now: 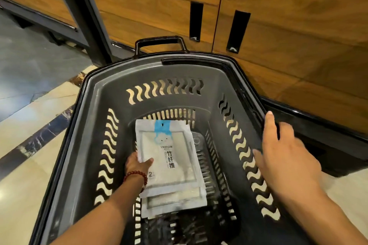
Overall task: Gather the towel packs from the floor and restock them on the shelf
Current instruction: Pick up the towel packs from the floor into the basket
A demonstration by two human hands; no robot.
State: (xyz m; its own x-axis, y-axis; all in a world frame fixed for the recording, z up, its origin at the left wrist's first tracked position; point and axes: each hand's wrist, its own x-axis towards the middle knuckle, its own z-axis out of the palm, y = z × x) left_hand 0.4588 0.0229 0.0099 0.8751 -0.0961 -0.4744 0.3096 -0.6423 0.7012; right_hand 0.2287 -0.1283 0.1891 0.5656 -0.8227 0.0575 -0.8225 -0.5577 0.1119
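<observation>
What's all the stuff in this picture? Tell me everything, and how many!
basket: one, dark grey, on the floor in the middle
basket handle: one, black, at the far end
packs: at least two, white with a blue tab, stacked inside the basket
cabinet doors: two, brown wood, behind the basket
door handles: two, black, one on each door
post: one, black, left of the doors
floor: cream tiles with a dark stripe, at left
bracelet: one, red beads, on the left wrist
left hand: grips the top pack's left edge
right hand: fingers straight, at the basket's right rim
</observation>
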